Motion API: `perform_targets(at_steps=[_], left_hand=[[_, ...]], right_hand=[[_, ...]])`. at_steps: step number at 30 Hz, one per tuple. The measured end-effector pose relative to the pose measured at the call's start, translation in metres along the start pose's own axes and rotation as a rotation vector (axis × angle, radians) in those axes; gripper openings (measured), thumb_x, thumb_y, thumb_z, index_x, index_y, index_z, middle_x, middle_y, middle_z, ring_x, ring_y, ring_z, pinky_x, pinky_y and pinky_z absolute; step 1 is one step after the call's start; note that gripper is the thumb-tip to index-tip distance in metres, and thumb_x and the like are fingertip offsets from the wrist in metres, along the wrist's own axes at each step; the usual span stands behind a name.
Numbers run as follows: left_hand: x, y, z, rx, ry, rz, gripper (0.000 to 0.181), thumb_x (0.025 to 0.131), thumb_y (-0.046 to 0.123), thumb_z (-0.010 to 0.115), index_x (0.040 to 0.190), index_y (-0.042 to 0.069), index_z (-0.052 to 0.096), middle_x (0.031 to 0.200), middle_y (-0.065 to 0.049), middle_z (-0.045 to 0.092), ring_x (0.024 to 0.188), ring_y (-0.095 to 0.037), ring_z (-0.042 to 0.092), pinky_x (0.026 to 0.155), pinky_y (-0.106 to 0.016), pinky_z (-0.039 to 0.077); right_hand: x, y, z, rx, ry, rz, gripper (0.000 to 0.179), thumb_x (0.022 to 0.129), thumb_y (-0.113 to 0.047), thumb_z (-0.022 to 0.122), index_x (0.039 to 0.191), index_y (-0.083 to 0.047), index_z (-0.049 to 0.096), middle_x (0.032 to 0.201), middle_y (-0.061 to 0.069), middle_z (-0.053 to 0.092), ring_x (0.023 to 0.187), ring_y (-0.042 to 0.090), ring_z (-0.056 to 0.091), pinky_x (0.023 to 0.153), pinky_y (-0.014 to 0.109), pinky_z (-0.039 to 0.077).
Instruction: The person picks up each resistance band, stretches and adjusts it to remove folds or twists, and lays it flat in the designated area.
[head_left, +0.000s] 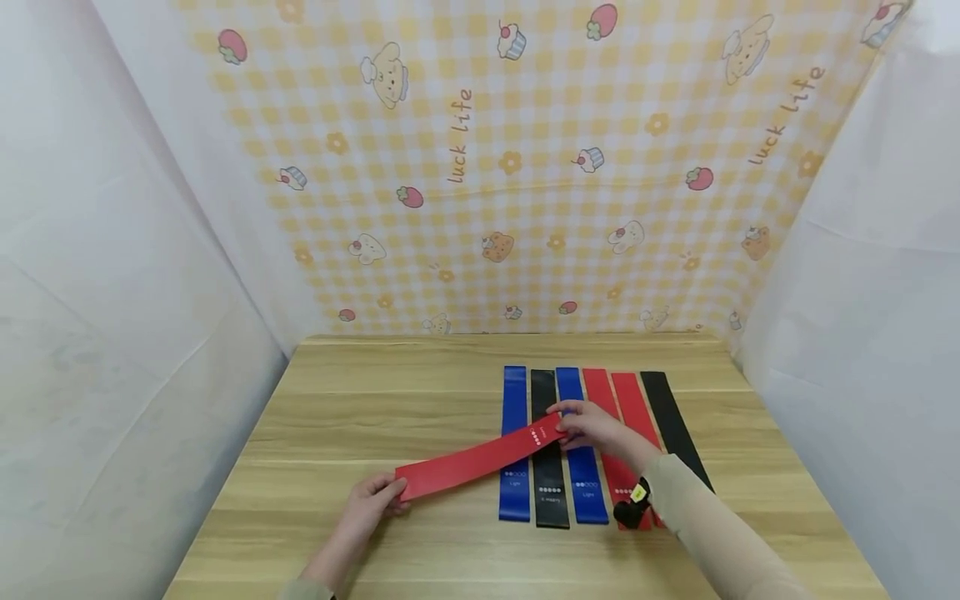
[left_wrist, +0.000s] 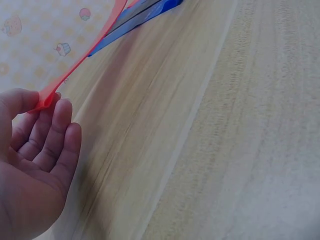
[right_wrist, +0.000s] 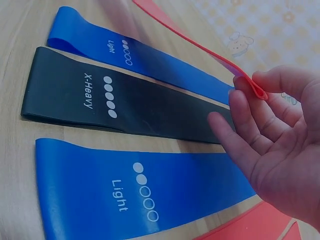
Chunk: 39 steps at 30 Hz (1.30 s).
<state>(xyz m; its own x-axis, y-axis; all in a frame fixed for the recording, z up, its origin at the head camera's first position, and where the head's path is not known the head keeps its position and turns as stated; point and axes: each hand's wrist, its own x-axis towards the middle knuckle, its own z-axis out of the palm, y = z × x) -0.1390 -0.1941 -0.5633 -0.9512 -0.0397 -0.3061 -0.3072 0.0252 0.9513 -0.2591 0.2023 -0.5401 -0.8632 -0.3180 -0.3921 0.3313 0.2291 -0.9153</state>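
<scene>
A red resistance band (head_left: 472,463), flat and printed with white dots near its right end, stretches between both hands above the table. My left hand (head_left: 377,493) pinches its left end between thumb and fingers. The right hand (head_left: 597,429) pinches the other end, over the row of bands. Beneath that end lie a blue band (right_wrist: 100,40) marked Light, a black band (right_wrist: 65,95) marked X-Heavy and a second blue band (right_wrist: 85,190) marked Light. In the left wrist view the red band (left_wrist: 75,65) shows edge-on, rising from thumb and fingertips.
Right of the blue bands lie two red bands (head_left: 597,383) and another black band (head_left: 667,417), partly hidden by the right forearm. The wooden table (head_left: 337,417) meets a checked cloth backdrop (head_left: 480,208). White sheets (head_left: 112,333) hang at both sides. A small black device (head_left: 628,512) is at the right wrist.
</scene>
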Motion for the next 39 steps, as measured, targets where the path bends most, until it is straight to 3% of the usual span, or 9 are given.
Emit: perform_targets(at_steps=[8, 17, 23, 29, 39], left_hand=[[0.000, 0.005, 0.001, -0.023, 0.004, 0.018, 0.024, 0.093, 0.014, 0.065, 0.099, -0.009, 0.064, 0.082, -0.008, 0.066, 0.073, -0.019, 0.066, 0.070, -0.031, 0.055], [0.009, 0.017, 0.008, -0.019, 0.033, 0.067, 0.019, 0.093, 0.008, 0.063, 0.098, -0.011, 0.064, 0.081, -0.008, 0.064, 0.072, -0.016, 0.062, 0.072, -0.034, 0.055], [0.017, 0.020, 0.010, 0.017, 0.063, 0.106, 0.016, 0.092, 0.005, 0.063, 0.095, -0.011, 0.064, 0.078, -0.008, 0.063, 0.072, -0.020, 0.063, 0.071, -0.036, 0.056], [0.027, 0.023, 0.014, 0.053, 0.064, 0.113, 0.014, 0.092, 0.005, 0.064, 0.092, -0.009, 0.065, 0.075, -0.006, 0.062, 0.070, -0.022, 0.064, 0.069, -0.035, 0.055], [0.041, 0.030, 0.021, 0.150, 0.016, 0.113, 0.022, 0.094, 0.010, 0.063, 0.103, -0.010, 0.066, 0.082, -0.007, 0.064, 0.073, -0.016, 0.061, 0.068, -0.030, 0.053]], right_hand=[[-0.003, -0.006, -0.002, -0.030, 0.002, -0.021, 0.041, 0.090, -0.007, 0.059, 0.130, 0.002, 0.053, 0.127, 0.024, 0.051, 0.087, 0.032, 0.065, 0.079, 0.044, 0.055], [-0.010, -0.007, -0.009, -0.048, 0.000, -0.048, 0.039, 0.092, -0.009, 0.058, 0.128, 0.004, 0.052, 0.118, 0.022, 0.054, 0.086, 0.029, 0.064, 0.079, 0.044, 0.055], [-0.016, -0.007, -0.011, -0.069, 0.042, -0.040, 0.034, 0.092, -0.012, 0.061, 0.121, 0.006, 0.056, 0.117, 0.020, 0.056, 0.086, 0.027, 0.063, 0.078, 0.043, 0.056], [-0.026, 0.000, -0.017, -0.091, 0.032, -0.055, 0.029, 0.093, -0.015, 0.063, 0.113, 0.005, 0.059, 0.109, 0.016, 0.059, 0.082, 0.025, 0.061, 0.077, 0.043, 0.056], [-0.043, 0.012, -0.021, -0.107, 0.030, -0.071, 0.024, 0.092, -0.012, 0.065, 0.107, 0.006, 0.061, 0.093, 0.013, 0.061, 0.071, 0.022, 0.062, 0.074, 0.041, 0.056]])
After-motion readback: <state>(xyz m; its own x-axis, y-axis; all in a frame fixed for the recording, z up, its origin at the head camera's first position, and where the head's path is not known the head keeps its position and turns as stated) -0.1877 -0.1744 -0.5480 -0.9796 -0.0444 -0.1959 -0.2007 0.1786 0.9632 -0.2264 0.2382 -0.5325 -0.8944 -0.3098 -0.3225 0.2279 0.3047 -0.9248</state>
